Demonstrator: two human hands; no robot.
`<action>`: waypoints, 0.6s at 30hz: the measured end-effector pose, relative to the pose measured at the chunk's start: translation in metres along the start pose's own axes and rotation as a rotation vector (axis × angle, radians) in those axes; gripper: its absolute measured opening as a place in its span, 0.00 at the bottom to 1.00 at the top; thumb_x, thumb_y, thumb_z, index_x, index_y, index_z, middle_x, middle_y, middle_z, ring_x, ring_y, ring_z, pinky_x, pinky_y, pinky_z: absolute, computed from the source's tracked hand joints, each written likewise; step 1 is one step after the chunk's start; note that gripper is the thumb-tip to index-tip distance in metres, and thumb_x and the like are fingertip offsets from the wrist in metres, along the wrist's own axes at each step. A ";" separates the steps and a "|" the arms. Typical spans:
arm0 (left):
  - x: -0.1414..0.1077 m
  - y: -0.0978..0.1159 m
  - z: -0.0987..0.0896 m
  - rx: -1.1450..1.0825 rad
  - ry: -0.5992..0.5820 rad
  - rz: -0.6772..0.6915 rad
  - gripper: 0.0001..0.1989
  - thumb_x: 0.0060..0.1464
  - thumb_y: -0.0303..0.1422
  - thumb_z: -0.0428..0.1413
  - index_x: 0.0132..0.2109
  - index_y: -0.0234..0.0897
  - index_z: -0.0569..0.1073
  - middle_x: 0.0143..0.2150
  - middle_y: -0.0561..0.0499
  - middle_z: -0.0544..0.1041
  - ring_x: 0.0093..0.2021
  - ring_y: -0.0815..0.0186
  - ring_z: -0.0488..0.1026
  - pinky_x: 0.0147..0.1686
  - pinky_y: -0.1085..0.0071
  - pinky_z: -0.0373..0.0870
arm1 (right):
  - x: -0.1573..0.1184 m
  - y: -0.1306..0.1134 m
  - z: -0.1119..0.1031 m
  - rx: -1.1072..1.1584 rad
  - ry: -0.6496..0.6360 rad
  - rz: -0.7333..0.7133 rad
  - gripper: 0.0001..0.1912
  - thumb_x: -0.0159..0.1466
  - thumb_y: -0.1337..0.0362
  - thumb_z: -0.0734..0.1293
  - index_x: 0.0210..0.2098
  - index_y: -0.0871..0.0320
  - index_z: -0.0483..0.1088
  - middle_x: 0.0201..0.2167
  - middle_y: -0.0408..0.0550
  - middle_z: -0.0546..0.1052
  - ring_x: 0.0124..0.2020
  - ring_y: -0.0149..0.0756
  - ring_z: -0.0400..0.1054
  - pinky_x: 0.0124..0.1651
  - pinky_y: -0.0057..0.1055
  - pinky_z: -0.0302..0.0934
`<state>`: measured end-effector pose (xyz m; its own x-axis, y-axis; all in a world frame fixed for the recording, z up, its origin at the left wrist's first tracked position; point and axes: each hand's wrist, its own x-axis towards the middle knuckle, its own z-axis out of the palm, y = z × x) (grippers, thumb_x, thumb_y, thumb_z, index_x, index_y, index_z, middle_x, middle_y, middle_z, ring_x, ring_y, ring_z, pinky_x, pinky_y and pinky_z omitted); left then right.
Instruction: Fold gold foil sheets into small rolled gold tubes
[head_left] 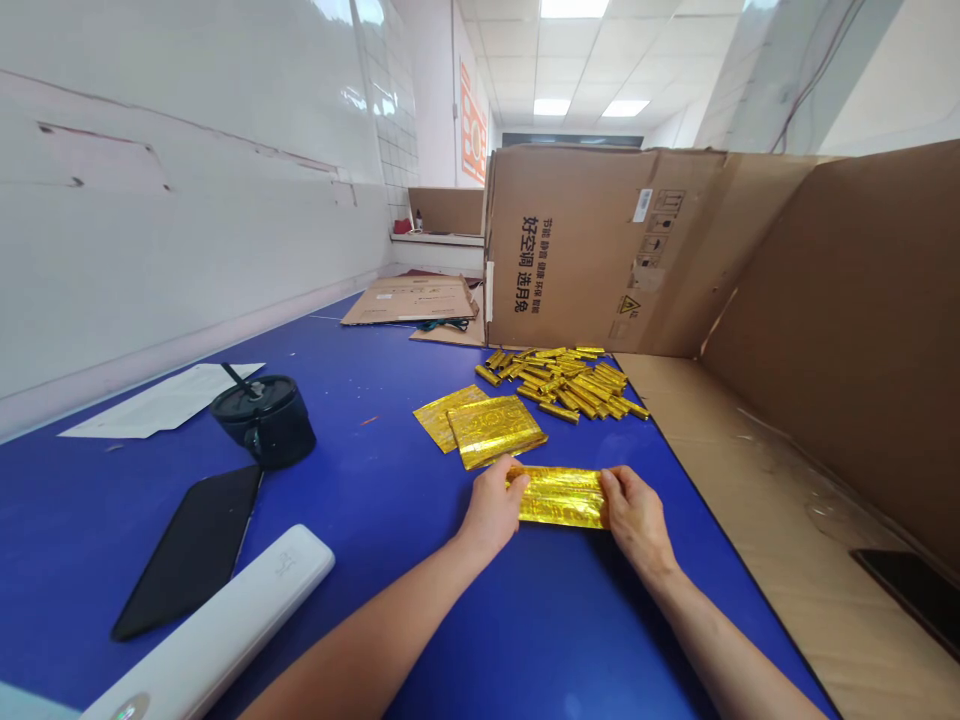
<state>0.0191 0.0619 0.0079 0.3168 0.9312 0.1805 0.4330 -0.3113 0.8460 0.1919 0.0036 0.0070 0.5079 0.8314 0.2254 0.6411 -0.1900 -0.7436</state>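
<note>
Gold rectangular foil: your left hand and right hand pinch its ends, seemingly mid-fold; next, crease evenly.

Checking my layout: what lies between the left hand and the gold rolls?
The head view shows patterned gold sheets between the left hand and the gold rolls.

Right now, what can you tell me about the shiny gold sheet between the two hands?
The gold sheet is a foil-like, patterned rectangle, glossy, with creases running lengthwise. It lies crosswise between the left hand, which pinches its left end, and the right hand, which pinches its right end. Behind it is the blue tabletop; whether they touch is unclear.
</note>
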 end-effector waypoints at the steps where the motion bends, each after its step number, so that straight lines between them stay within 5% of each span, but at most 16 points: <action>1: 0.001 -0.001 0.001 0.012 -0.003 -0.003 0.06 0.51 0.30 0.45 0.33 0.36 0.66 0.22 0.57 0.67 0.14 0.73 0.63 0.15 0.77 0.59 | 0.000 0.000 0.000 -0.043 -0.005 -0.002 0.15 0.58 0.55 0.53 0.25 0.55 0.63 0.19 0.45 0.70 0.23 0.36 0.63 0.25 0.28 0.52; 5: 0.002 -0.005 0.000 0.096 0.000 0.027 0.05 0.49 0.27 0.47 0.32 0.36 0.67 0.25 0.55 0.69 0.23 0.69 0.68 0.25 0.74 0.64 | 0.001 0.002 0.002 -0.205 -0.035 0.000 0.14 0.59 0.57 0.52 0.25 0.54 0.63 0.20 0.45 0.70 0.23 0.34 0.63 0.25 0.27 0.50; 9: 0.000 0.000 -0.007 0.198 0.043 0.080 0.10 0.49 0.26 0.49 0.40 0.37 0.67 0.38 0.48 0.71 0.40 0.62 0.68 0.41 0.67 0.62 | 0.000 0.001 0.002 -0.348 -0.063 0.003 0.14 0.60 0.59 0.52 0.27 0.54 0.65 0.20 0.45 0.71 0.23 0.34 0.63 0.23 0.26 0.48; 12: -0.008 0.008 -0.008 0.308 0.029 0.265 0.14 0.52 0.26 0.45 0.46 0.37 0.66 0.48 0.46 0.66 0.49 0.62 0.63 0.49 0.65 0.56 | -0.001 -0.002 0.002 -0.431 -0.084 -0.007 0.14 0.61 0.59 0.52 0.28 0.54 0.65 0.21 0.46 0.72 0.24 0.34 0.64 0.23 0.26 0.48; 15: -0.018 0.014 -0.004 0.359 -0.200 0.517 0.16 0.55 0.28 0.42 0.51 0.36 0.63 0.54 0.47 0.62 0.56 0.64 0.54 0.54 0.66 0.50 | -0.002 -0.005 0.003 -0.500 -0.097 -0.017 0.14 0.62 0.60 0.51 0.30 0.54 0.65 0.23 0.47 0.73 0.25 0.34 0.66 0.24 0.26 0.48; 18: -0.026 0.014 0.003 0.410 -0.463 0.593 0.27 0.54 0.40 0.46 0.58 0.33 0.53 0.60 0.45 0.51 0.61 0.60 0.41 0.56 0.63 0.44 | -0.003 -0.007 0.003 -0.560 -0.111 -0.031 0.15 0.63 0.60 0.50 0.30 0.54 0.65 0.24 0.48 0.74 0.26 0.35 0.67 0.24 0.26 0.48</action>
<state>0.0199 0.0325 0.0136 0.8615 0.4489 0.2374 0.3291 -0.8496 0.4122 0.1846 0.0043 0.0096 0.4401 0.8850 0.1521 0.8772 -0.3874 -0.2837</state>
